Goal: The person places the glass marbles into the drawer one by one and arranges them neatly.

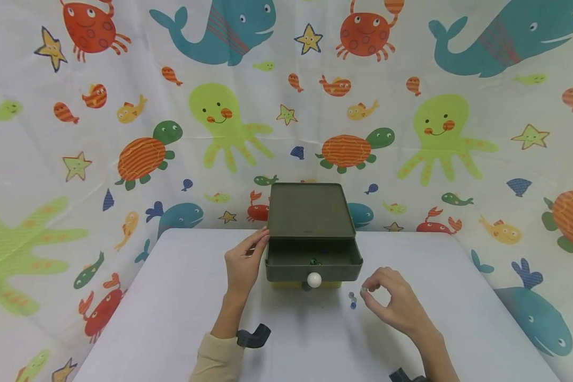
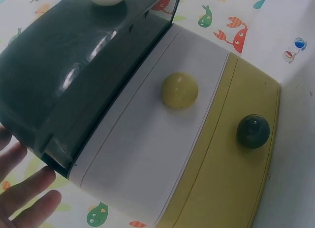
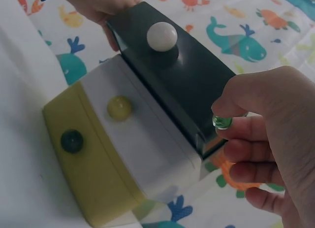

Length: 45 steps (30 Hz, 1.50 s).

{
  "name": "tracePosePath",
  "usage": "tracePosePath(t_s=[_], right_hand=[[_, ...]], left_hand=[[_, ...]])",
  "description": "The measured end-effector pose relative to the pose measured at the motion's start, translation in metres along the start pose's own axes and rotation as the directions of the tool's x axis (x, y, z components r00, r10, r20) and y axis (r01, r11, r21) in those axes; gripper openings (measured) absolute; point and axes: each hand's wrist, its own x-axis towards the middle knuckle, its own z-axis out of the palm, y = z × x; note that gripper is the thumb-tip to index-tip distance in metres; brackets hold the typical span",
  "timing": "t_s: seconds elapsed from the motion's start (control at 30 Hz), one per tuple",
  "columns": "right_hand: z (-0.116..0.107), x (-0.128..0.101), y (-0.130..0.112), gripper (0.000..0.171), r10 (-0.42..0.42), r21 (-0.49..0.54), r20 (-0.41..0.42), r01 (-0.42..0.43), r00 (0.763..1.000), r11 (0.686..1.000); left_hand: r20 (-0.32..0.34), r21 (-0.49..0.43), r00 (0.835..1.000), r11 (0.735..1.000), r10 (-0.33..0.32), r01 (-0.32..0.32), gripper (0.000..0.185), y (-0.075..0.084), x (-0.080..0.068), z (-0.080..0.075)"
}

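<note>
Drawer chest (image 1: 310,212) stands at the middle of the surface (image 1: 172,318), its dark top drawer (image 1: 313,261) pulled out toward the person, white knob (image 1: 313,279) in front. The left hand (image 1: 242,262) rests with straight fingers against the chest's left side. The right hand (image 1: 393,302), lower right of the drawer and nearer its opening, pinches a green marble (image 3: 222,121). Two more marbles (image 1: 352,300) lie between hand and chest.
</note>
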Motion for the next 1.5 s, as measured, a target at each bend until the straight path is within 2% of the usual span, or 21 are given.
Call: tracePosePath(t_s=[0.27, 0.5, 0.83, 1.03, 1.5], right_hand=[[-0.004, 0.004, -0.005, 0.03, -0.032, 0.007, -0.025, 0.032, 0.999, 0.999], [-0.007, 0.01, -0.007, 0.032, -0.074, 0.02, -0.058, 0.076, 0.996, 0.997], [-0.01, 0.019, -0.011, 0.033, -0.102, 0.043, -0.087, 0.106, 0.991, 0.993], [-0.013, 0.026, -0.014, 0.033, -0.148, 0.049, -0.105, 0.154, 0.983, 0.987], [-0.013, 0.044, -0.019, 0.032, -0.194, 0.091, -0.129, 0.206, 0.972, 0.974]], left_hand=[[0.006, -0.003, 1.0, 1.0, -0.023, 0.023, 0.021, 0.0, 0.0, 0.0], [-0.003, 0.02, 0.999, 0.999, -0.046, 0.046, 0.02, 0.006, 0.002, 0.0], [-0.005, 0.019, 0.999, 0.999, -0.031, 0.031, 0.02, 0.002, 0.0, 0.0], [-0.001, 0.01, 1.0, 1.0, -0.02, 0.02, 0.021, 0.001, 0.0, -0.001], [0.005, 0.018, 0.999, 0.999, -0.036, 0.036, 0.021, 0.004, -0.001, -0.001]])
